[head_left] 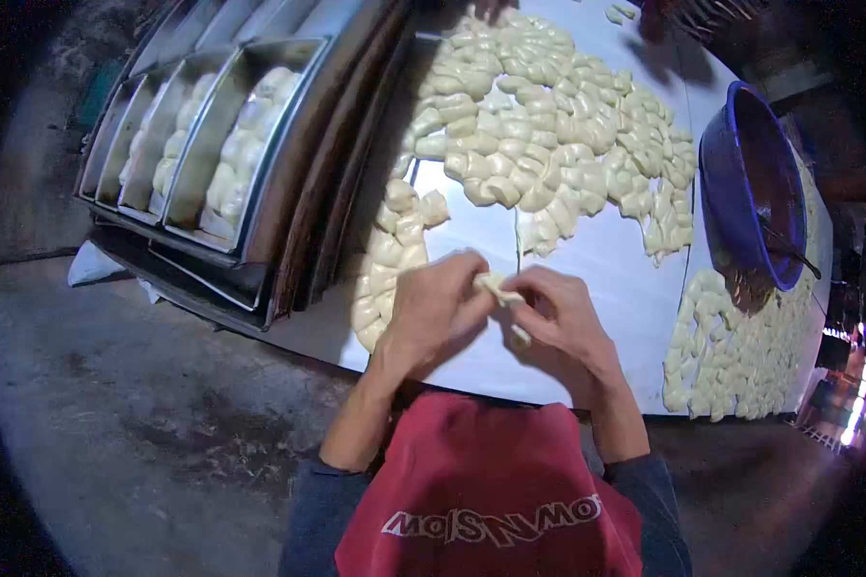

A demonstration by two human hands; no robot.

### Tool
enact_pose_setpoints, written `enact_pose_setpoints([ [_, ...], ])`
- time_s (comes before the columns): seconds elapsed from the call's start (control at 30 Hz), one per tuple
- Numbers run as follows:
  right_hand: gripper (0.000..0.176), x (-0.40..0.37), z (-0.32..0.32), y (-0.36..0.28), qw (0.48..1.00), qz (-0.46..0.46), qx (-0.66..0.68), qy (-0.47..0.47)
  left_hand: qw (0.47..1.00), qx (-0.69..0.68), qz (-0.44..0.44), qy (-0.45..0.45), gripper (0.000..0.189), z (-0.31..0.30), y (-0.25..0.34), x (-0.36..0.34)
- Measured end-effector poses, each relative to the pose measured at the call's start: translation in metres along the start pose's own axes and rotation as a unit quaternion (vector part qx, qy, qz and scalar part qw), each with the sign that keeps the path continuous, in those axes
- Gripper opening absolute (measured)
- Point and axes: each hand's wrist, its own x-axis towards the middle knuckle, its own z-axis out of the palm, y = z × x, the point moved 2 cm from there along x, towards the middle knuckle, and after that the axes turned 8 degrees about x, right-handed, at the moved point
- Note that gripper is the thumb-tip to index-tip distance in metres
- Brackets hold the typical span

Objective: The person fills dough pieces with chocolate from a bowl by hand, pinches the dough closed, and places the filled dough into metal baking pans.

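Note:
Close to the table's front edge, my left hand [445, 300] and my right hand [554, 306] are held side by side, fingers closed. Between them is a small strip of pale dough [499, 290], pinched at both ends. A bit of it hangs below my right fingers. Beyond my hands spreads a large mass of dough pieces [548, 135] packed close together. Left of my left hand, a smaller row of dough pieces [385, 260] lies along the table edge.
Metal loaf pans [236, 144] with dough in them sit on stacked dark boards [327, 163] at the left. A purple basin [722, 183] stands at the right, near more dough pieces [731, 356]. White table surface [606, 288] shows around my hands.

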Motion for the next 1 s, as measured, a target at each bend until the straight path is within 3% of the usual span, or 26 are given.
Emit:
enact_pose_setpoints([
  [0.1, 0.029, -0.031, -0.004, 0.022, 0.956, 0.207, 0.206, 0.025, 0.987, -0.078, -0.077, -0.118, 0.024, 0.012, 0.001, -0.018],
  [0.2, 0.034, -0.052, -0.01, 0.019, 0.933, 0.129, 0.325, 0.084, 0.942, -0.282, -0.144, -0.113, 0.019, 0.025, -0.004, -0.028],
  [0.23, 0.037, -0.058, -0.016, 0.016, 0.954, 0.116, 0.274, 0.035, 0.898, -0.36, -0.199, -0.154, 0.016, 0.02, 0.0, -0.031],
  [0.33, 0.041, -0.055, -0.01, 0.001, 0.986, 0.037, 0.124, 0.108, 0.83, -0.496, -0.209, -0.146, 0.021, 0.02, 0.003, -0.043],
  [0.37, 0.042, -0.056, -0.006, 0.002, 0.981, 0.047, 0.06, 0.178, 0.822, -0.506, -0.223, -0.137, 0.027, 0.025, 0.002, -0.043],
  [0.4, 0.042, -0.059, -0.001, 0.013, 0.956, 0.099, 0.159, 0.227, 0.81, -0.522, -0.239, -0.117, 0.028, 0.031, 0.003, -0.044],
  [0.47, 0.041, -0.068, -0.004, 0.018, 0.909, 0.26, 0.27, 0.185, 0.784, -0.553, -0.271, -0.074, 0.028, 0.044, 0.01, -0.043],
  [0.53, 0.044, -0.066, 0.004, 0.007, 0.907, 0.233, 0.307, 0.167, 0.82, -0.51, -0.24, -0.103, 0.031, 0.054, 0.017, -0.042],
  [0.6, 0.052, -0.06, 0.004, 0.007, 0.945, 0.218, 0.212, 0.122, 0.861, -0.448, -0.216, -0.108, 0.033, 0.066, 0.021, -0.044],
  [0.67, 0.039, -0.053, 0.005, 0.012, 0.943, 0.174, 0.244, 0.144, 0.845, -0.476, -0.223, -0.095, 0.035, 0.069, 0.027, -0.043],
  [0.7, 0.035, -0.054, 0.004, 0.022, 0.923, 0.184, 0.301, 0.154, 0.838, -0.489, -0.228, -0.087, 0.037, 0.069, 0.029, -0.042],
  [0.83, 0.024, -0.054, 0.005, 0.048, 0.843, 0.199, 0.475, 0.155, 0.917, -0.378, -0.127, -0.018, 0.041, 0.07, 0.027, -0.037],
  [0.93, 0.027, -0.055, 0.001, 0.038, 0.832, 0.204, 0.501, 0.119, 0.874, -0.452, -0.177, -0.016, 0.054, 0.065, 0.032, -0.033],
  [1.0, 0.029, -0.056, 0.002, 0.035, 0.832, 0.203, 0.505, 0.11, 0.881, -0.441, -0.173, 0.004, 0.052, 0.064, 0.032, -0.033],
])
